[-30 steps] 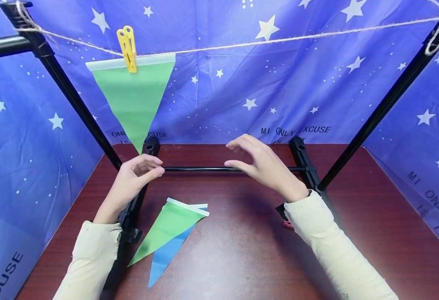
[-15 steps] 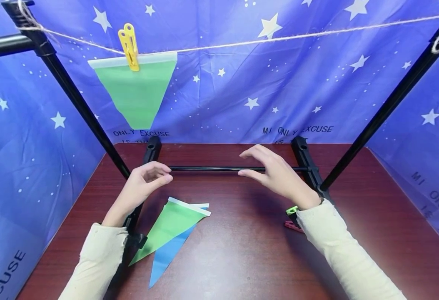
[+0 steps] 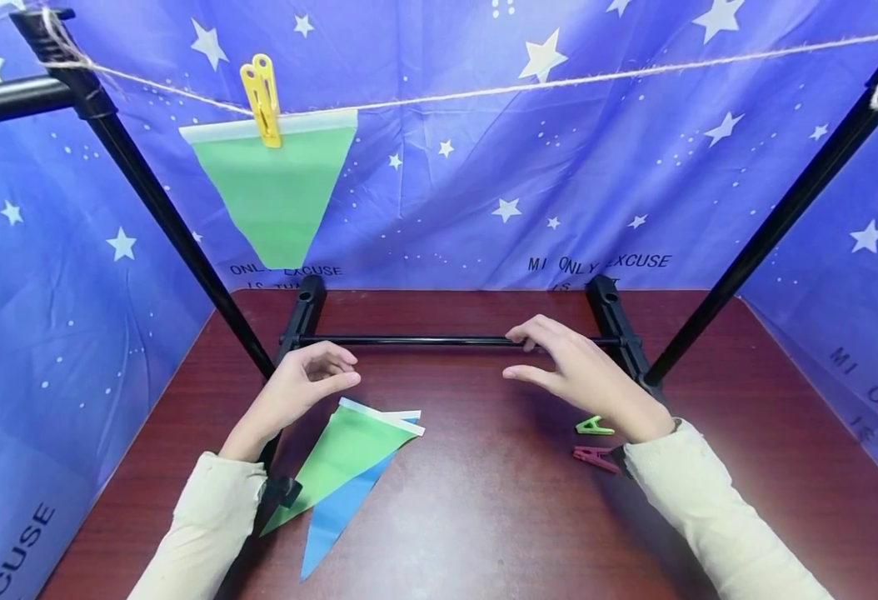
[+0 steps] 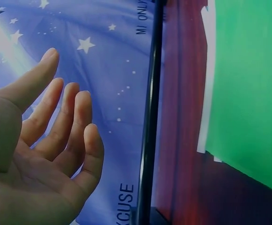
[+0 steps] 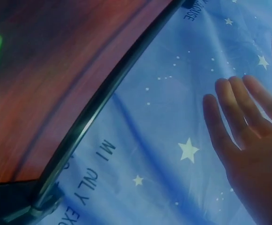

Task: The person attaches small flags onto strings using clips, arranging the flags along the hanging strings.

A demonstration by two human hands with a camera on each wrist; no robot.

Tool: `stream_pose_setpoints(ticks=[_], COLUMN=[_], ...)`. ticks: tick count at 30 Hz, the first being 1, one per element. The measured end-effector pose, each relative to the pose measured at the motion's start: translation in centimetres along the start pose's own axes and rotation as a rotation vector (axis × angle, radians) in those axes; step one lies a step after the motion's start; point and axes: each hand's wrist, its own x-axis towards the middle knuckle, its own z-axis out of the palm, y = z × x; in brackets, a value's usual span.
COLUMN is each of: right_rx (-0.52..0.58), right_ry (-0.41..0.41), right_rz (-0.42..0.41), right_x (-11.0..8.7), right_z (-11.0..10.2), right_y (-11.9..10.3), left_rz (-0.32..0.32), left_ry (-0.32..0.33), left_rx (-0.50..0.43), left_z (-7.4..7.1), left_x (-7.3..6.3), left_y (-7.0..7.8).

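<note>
My left hand [image 3: 300, 387] hovers above the left of the table, fingers loosely bent and holding nothing. Just below it lie a green pennant [image 3: 341, 454] and, partly under that, a blue pennant [image 3: 345, 512], both with white top edges. My right hand [image 3: 577, 379] is in the air on the right, relaxed, with thumb and fingers apart. By its wrist on the table are a green clothespin [image 3: 593, 426] and a red clothespin [image 3: 595, 457], the red one partly hidden by the wrist. Another green pennant [image 3: 277, 196] hangs from the string [image 3: 476, 96], held by a yellow clothespin [image 3: 262, 104].
The string runs between two black poles, the left pole [image 3: 162, 208] and the right pole [image 3: 776, 217]. A black crossbar [image 3: 424, 340] joins their feet low over the brown table [image 3: 469, 517]. A blue star-printed cloth [image 3: 439, 208] surrounds the back and sides.
Both hands have moved down and to the right, with nothing in them. The green and red clothespins have come into view beside the right wrist. The hanging pennant's lower tip now appears cut off.
</note>
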Motion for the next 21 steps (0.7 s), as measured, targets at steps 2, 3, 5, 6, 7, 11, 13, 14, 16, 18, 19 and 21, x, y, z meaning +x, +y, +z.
stream_pose_setpoints(ticks=[2,3,5,6,7,11,13,14,16,18,19,21], right_rx=[-0.017,-0.023,-0.030,-0.036,-0.040,-0.047,-0.052,-0.053,-0.055,-0.057,-0.058,-0.060], right_ry=[-0.015,-0.019,-0.025,-0.028,-0.031,-0.059,-0.070,-0.075,-0.083,-0.089,-0.093,-0.099], right_rz=[0.011,0.016,0.030,0.037,0.046,0.078,0.088,0.092,0.103,0.112,0.117,0.126], right_x=[-0.5,-0.8,-1.3,-1.5,-1.8,-2.7,-3.1,-3.3,-3.7,-4.1,-4.2,-4.6], right_z=[0.0,0.0,-0.1,-0.2,-0.2,-0.2,-0.2,-0.2,-0.2,-0.2,-0.2,-0.2], right_y=[0.2,0.3,0.5,0.7,0.8,1.3,1.6,1.7,1.9,2.1,2.2,2.4], left_rz=[-0.013,-0.021,-0.027,-0.029,-0.033,-0.035,-0.041,-0.048,-0.057,-0.063,-0.066,-0.066], left_ry=[-0.011,-0.016,-0.027,-0.033,-0.039,-0.057,-0.066,-0.070,-0.081,-0.096,-0.103,-0.116], left_rx=[0.001,0.001,0.007,0.013,0.016,0.031,0.030,0.027,0.015,-0.004,-0.010,-0.018], left_z=[0.1,0.1,0.2,0.3,0.3,0.5,0.6,0.7,0.9,1.0,1.1,1.1], left_x=[-0.1,-0.2,-0.2,-0.2,-0.2,-0.2,-0.2,-0.2,-0.1,0.0,0.0,0.2], left_y=[-0.1,-0.2,-0.3,-0.4,-0.4,-0.5,-0.6,-0.7,-0.9,-1.1,-1.2,-1.4])
